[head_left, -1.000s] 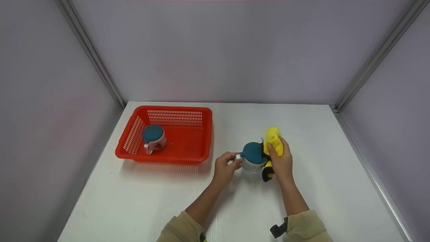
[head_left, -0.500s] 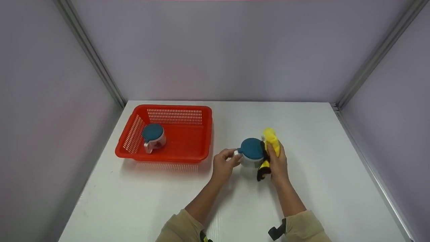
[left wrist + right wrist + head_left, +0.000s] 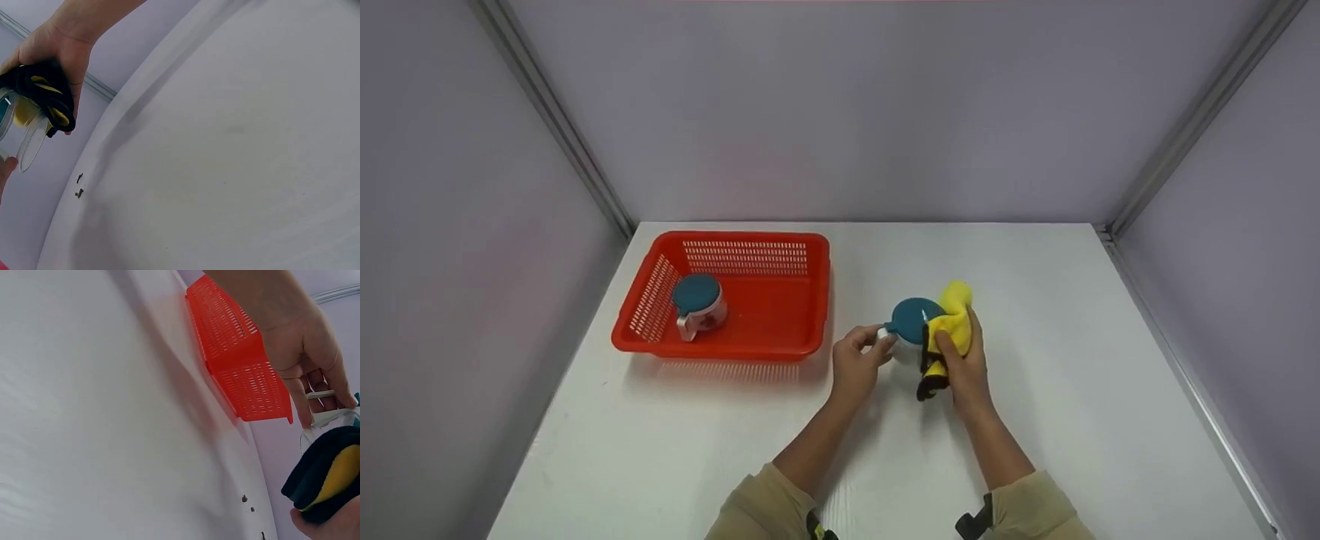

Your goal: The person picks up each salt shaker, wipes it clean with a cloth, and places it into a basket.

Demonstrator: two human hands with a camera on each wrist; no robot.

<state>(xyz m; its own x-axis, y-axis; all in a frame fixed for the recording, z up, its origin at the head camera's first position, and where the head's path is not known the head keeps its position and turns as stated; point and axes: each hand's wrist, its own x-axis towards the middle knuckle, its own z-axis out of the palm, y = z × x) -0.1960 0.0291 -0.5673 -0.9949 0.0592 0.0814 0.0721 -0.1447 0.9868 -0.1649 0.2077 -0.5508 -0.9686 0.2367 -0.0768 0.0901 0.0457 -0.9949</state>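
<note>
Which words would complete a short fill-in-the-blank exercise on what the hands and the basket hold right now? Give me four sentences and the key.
1. The left hand pinches one lidded cup by its ____.
2. The cloth gripped in the right hand is dark and ____.
3. The basket holding the other cup is coloured ____.
4. The basket stands to the person's ____ of both hands.

Missing words: handle; yellow; red; left.

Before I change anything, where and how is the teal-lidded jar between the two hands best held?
Probably by its white handle, coming from the left, much as the left hand pinches it. The handle juts out on that side of the jar, away from the yellow-and-black cloth that the right hand holds at the opposite side.
</note>
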